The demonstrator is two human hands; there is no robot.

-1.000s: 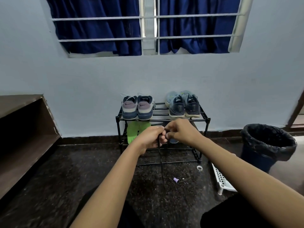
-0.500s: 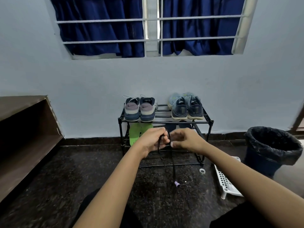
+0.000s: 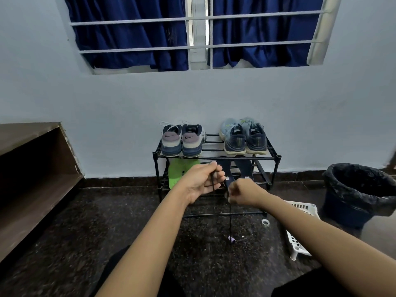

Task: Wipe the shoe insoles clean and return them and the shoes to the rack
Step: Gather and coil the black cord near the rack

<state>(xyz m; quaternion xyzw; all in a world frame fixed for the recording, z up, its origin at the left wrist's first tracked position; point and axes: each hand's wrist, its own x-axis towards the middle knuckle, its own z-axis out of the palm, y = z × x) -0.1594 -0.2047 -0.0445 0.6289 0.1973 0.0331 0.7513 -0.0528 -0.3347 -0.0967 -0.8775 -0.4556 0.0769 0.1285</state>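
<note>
Just now my hands have come apart: half a second ago they met knuckle to knuckle in front of the rack [image 3: 216, 157], and now my right hand [image 3: 243, 192] has dropped lower and to the side. It is clenched round a thin dark cord [image 3: 230, 219]. My left hand [image 3: 201, 182] pinches the same cord between thumb and forefinger, its other fingers loosely curled. The cord hangs down to a purple tip [image 3: 231, 239]; I cannot tell if that tip touches the floor.

For the task this looks like a side matter, since neither hand is on a shoe or an insole. I judge the returning done, or nearly so. The green insoles [image 3: 176, 175] and the dark insoles [image 3: 243, 168] are on the lower shelf, just behind my hands. They stand on end, long axis near upright, tops leaning back toward the wall. The grey pair [image 3: 182, 142] and the blue pair [image 3: 245, 140] sit on the top shelf, each pair side by side. Their heels point at me and their toes at the wall, long axis running away from me.
</note>
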